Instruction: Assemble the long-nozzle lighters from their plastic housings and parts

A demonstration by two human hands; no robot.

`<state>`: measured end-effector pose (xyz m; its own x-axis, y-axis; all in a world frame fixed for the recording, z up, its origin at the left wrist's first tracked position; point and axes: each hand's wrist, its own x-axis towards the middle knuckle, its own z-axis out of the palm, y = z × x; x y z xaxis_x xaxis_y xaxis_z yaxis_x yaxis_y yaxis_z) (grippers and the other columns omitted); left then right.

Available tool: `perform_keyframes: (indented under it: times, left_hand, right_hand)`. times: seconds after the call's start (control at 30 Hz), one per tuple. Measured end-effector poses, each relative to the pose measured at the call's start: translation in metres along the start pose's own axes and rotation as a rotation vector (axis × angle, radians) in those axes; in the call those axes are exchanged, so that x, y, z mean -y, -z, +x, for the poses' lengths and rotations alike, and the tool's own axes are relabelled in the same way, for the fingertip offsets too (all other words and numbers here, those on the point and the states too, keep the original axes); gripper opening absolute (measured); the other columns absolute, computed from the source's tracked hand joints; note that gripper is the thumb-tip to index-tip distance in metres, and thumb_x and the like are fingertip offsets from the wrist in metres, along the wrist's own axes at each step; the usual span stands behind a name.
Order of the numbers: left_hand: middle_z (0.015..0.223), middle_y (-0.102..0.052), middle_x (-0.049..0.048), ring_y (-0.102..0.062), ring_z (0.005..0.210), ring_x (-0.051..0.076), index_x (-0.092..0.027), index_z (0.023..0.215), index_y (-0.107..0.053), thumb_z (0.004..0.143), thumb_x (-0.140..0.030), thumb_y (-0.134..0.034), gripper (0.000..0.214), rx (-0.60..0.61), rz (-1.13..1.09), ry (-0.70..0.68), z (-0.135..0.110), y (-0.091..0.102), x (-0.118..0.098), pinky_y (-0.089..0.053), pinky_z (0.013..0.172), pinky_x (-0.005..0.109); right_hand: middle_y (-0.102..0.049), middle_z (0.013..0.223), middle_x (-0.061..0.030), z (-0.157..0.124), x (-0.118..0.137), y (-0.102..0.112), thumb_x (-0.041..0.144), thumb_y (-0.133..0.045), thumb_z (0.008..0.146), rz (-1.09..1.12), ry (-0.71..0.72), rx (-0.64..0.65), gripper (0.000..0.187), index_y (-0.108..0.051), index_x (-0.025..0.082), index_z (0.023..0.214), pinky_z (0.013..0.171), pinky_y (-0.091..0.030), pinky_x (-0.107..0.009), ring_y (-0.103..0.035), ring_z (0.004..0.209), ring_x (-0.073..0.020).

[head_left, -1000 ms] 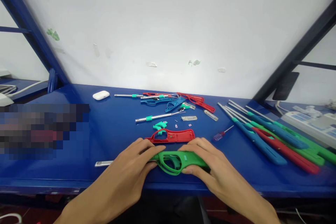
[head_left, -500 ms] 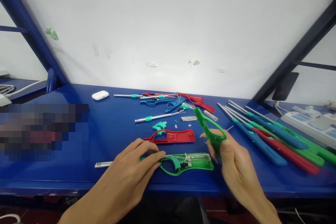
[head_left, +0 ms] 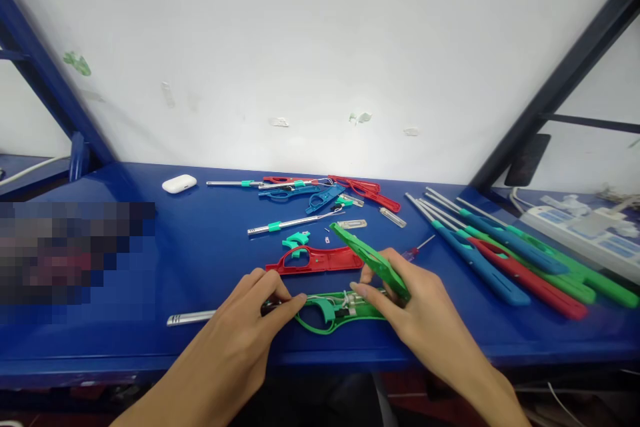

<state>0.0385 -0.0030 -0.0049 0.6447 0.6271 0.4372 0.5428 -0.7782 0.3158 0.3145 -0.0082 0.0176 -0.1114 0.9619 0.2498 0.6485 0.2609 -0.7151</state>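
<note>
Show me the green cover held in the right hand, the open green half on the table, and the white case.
Green cover [head_left: 371, 257]: head view, middle of its length.
Open green half [head_left: 369, 313]: head view, its handle end.
White case [head_left: 179, 183]: head view, middle.

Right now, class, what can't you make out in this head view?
Head view, hidden by the left hand: where the metal tube meets the open green casing.
Head view, hidden by the right hand: that casing's right end and the handle end of the screwdriver.
Head view, at left: whatever the pixelated patch covers.
</note>
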Motion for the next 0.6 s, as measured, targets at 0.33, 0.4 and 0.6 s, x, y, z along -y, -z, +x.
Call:
perform_keyframes:
  times: [0.33,0.4,0.6]
  left_hand:
    - [0.103,-0.060,0.0049,-0.056,0.090,0.019,-0.021,0.128,-0.066,0.089,0.017,-0.033,0.064,-0.125,0.091,-0.015,0.001,-0.005,-0.008,-0.054,0.082,0.032]
    - [0.103,-0.060,0.0052,-0.056,0.089,0.019,-0.020,0.126,-0.066,0.089,0.016,-0.035,0.060,-0.127,0.082,-0.012,0.003,-0.004,-0.010,-0.055,0.078,0.031]
    - [0.109,-0.061,0.0055,-0.062,0.093,0.019,-0.022,0.130,-0.063,0.092,0.011,-0.036,0.057,-0.104,0.086,0.053,0.006,-0.003,-0.012,-0.060,0.080,0.032]
  right_hand:
    - [-0.067,0.084,0.0046,0.001,0.003,0.000,0.031,-0.063,0.102,0.051,-0.033,0.075,0.009,-0.062,0.028,0.094,0.066,-0.043,-0.025,-0.058,0.073,-0.0155]
    - [-0.065,0.082,0.0050,0.001,0.003,0.000,0.031,-0.064,0.102,0.050,-0.027,0.080,0.012,-0.061,0.027,0.092,0.065,-0.042,-0.025,-0.056,0.072,-0.0154]
    - [-0.062,0.080,0.0053,0.003,0.004,0.001,0.031,-0.064,0.102,0.120,-0.070,0.123,0.014,-0.061,0.026,0.088,0.061,-0.041,-0.023,-0.053,0.069,-0.0143]
